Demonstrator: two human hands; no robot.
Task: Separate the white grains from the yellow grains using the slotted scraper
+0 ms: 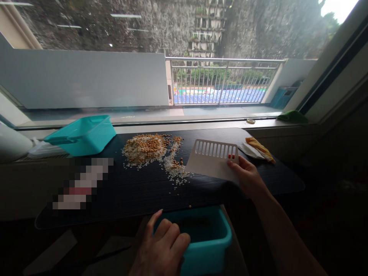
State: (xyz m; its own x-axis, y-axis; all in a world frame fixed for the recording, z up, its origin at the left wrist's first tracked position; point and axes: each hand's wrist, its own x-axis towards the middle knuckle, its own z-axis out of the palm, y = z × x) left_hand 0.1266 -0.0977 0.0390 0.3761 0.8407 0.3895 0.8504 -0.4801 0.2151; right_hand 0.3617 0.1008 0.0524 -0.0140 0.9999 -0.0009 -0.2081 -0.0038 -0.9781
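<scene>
My right hand (247,176) grips a flat white scraper with slots (212,159), held low over a dark ribbed mat (129,191), its left edge beside a trail of white rice (174,168). A pile of rice mixed with yellow beans (146,147) lies further left on the mat. My left hand (162,247) is curled over the rim of a teal plastic bin (207,237) held below the mat's near edge. One loose bean (190,206) lies near that edge.
A second teal bin (83,134) sits tilted at the mat's back left, next to a white object (13,143). White paper with an orange scrap (257,149) lies back right. A green cloth (293,116) rests on the window sill. A blurred patch covers the mat's left part.
</scene>
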